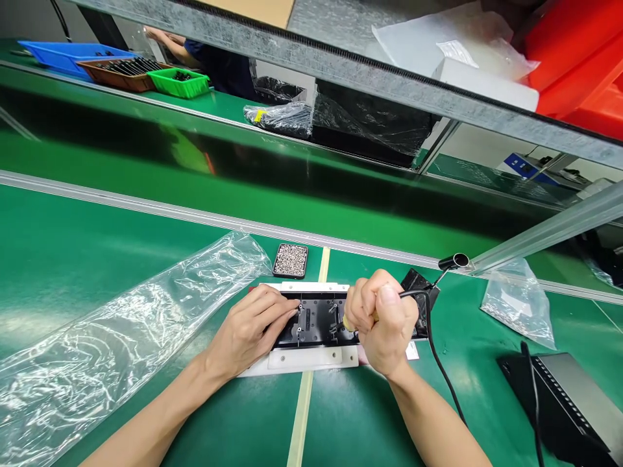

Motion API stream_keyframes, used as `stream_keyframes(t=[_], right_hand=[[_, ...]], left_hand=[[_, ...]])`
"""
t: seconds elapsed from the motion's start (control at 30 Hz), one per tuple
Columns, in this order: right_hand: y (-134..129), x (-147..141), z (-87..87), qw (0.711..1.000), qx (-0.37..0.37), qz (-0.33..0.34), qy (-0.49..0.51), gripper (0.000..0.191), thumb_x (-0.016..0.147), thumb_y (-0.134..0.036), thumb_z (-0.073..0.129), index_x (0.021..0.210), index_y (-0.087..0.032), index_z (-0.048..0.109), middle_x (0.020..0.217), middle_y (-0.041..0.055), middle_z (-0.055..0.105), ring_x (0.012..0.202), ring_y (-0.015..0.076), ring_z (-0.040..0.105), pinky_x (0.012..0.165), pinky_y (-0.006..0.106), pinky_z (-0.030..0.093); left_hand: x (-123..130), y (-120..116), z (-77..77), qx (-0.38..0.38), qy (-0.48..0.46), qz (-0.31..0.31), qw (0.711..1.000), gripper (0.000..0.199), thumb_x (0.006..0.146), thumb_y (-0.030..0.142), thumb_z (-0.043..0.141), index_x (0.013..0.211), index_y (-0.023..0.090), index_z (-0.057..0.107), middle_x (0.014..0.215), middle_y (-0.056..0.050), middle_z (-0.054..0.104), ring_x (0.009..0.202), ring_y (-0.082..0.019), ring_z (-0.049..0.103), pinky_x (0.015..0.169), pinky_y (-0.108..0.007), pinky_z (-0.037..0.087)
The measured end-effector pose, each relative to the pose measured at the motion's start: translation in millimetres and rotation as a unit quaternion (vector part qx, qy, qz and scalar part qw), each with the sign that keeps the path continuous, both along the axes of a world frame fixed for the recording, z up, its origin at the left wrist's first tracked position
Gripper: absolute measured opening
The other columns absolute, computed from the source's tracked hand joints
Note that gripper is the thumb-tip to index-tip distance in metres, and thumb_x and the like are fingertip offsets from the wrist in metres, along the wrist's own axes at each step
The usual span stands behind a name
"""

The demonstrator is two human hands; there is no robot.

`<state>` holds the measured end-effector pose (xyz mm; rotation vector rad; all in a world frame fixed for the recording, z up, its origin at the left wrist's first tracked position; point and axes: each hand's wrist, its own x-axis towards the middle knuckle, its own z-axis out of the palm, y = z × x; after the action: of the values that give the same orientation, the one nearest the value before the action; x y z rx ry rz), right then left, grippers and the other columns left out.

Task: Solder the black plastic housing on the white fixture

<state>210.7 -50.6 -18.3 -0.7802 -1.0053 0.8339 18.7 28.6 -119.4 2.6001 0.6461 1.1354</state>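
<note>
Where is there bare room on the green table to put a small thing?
Upper left of the table, between the rail and the clear bag; also between the left forearm and right forearm, below the fixture, with only tape crossing. It is crowded around the black part, with left hand, right hand and cable all close.

One fixture (306,359), one square tray (290,277)

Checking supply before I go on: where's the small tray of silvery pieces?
In the head view, the tray sits slightly left of centre on the green table, beyond the left hand, between the clear plastic and the yellow tape.
</note>
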Motion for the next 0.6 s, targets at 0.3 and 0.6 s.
stream_keyframes(t=[0.3, 0.6], right_hand=[[0.4, 0.2, 0.4, 1.000, 0.000, 0.001, 0.002, 0.043, 0.104, -0.036, 0.049, 0.067, -0.016, 0.038, 0.053, -0.0039, 0.029, 0.045, 0.0049, 0.028, 0.041, 0.015, 0.024], [0.7, 0.3, 1.2, 1.000, 0.007, 0.004, -0.008, 0.043, 0.104, -0.035, 0.048, 0.067, -0.016, 0.037, 0.053, -0.0038, 0.029, 0.046, 0.0051, 0.028, 0.041, 0.015, 0.025]], left_hand=[[-0.6, -0.6, 1.3, 0.008, 0.001, 0.003, 1.000, 0.037, 0.085, 0.007, 0.070, 0.120, 0.019, 0.066, 0.105, 0.000, 0.068, 0.101, -0.007, 0.056, 0.093, -0.024, 0.051], [0.3, -0.7, 0.2, 0.010, -0.005, 0.001, 1.000, 0.038, 0.084, 0.007, 0.071, 0.119, 0.019, 0.066, 0.102, 0.001, 0.067, 0.100, -0.006, 0.056, 0.092, -0.024, 0.051]])
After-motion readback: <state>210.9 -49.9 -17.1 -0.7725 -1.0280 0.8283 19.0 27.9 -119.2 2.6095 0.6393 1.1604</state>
